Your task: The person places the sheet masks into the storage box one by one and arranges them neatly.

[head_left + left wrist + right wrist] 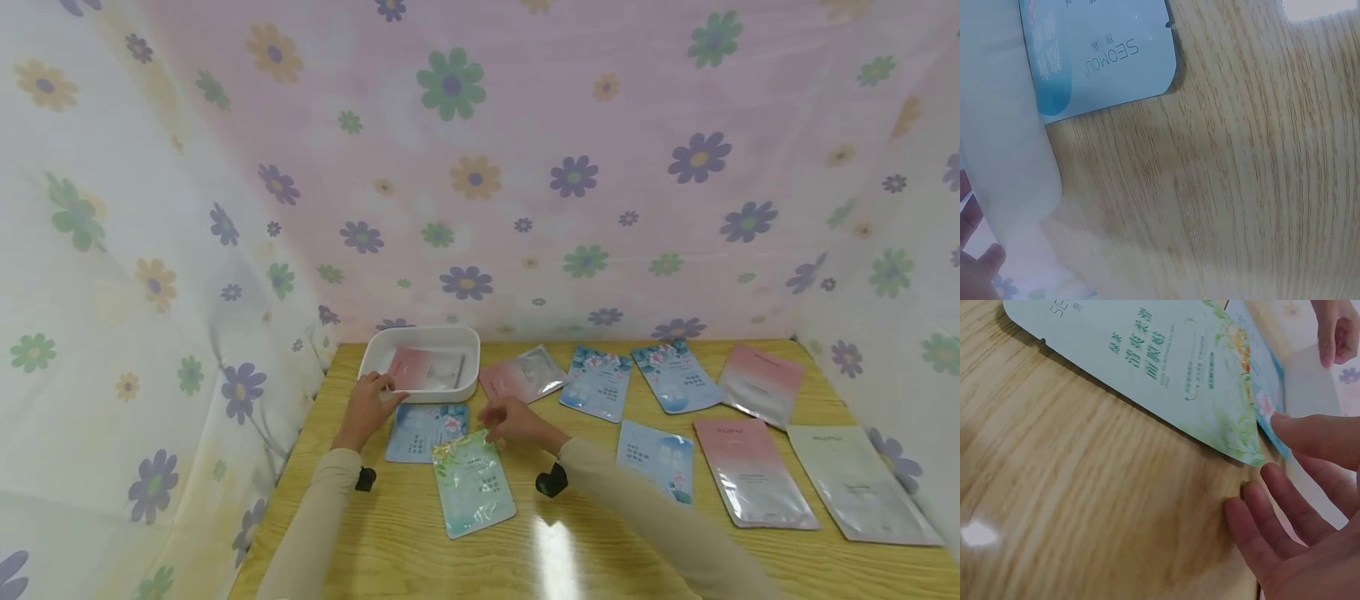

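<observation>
My left hand (369, 408) grips the front left rim of a white plastic bin (468, 388), with the thumb outside. A pink and silver sheet mask packet (427, 368) lies inside the bin. In front of it, a blue sheet mask packet (414, 433) lies partly under a green sheet mask packet (474, 492). My right hand (517, 421) is at the green packet's upper right corner. In the right wrist view, the thumb and fingers of the right hand (1310, 506) are spread around that corner (1250, 453), not visibly pinching it.
Right of the bin lies a pink packet (523, 375). Further right are several blue packets (597, 383), more pink ones (753, 475) and a pale green and silver one (858, 479). Flowered cloth (525, 250) stands behind and beside the wooden table (405, 550).
</observation>
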The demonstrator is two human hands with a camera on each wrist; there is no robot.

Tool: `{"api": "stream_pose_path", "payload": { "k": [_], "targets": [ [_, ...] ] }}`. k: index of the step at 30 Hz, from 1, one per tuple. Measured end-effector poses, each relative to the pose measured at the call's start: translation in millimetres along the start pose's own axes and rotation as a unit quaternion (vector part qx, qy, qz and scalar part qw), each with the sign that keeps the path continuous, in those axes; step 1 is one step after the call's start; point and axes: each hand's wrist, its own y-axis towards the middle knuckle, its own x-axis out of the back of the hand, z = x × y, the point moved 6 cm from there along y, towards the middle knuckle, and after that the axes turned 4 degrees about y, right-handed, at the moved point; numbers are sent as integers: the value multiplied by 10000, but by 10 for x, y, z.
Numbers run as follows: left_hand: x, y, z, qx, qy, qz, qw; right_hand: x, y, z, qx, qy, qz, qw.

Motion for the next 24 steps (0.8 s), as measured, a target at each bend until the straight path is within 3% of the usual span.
{"api": "stream_pose_path", "payload": {
  "k": [4, 9, 16, 20, 24],
  "targets": [
    [-18, -50, 13, -5, -21, -27, 10000, -91, 25, -91, -148, -49, -168, 9997],
    [-38, -126, 76, 120, 105, -49, 9999, -236, 37, -121, -374, -513, -268, 9976],
    [-45, -62, 62, 93, -38, 75, 9999, -299, 38, -73, -452, -1089, -577, 9913],
    [-49, -25, 50, 28, -16, 83, 10000, -291, 25, -57, -385, -945, -460, 9937],
    [-54, -5, 50, 36, -25, 68, 10000, -279, 12, -72, -223, -609, -45, 9979]
  ]
}}
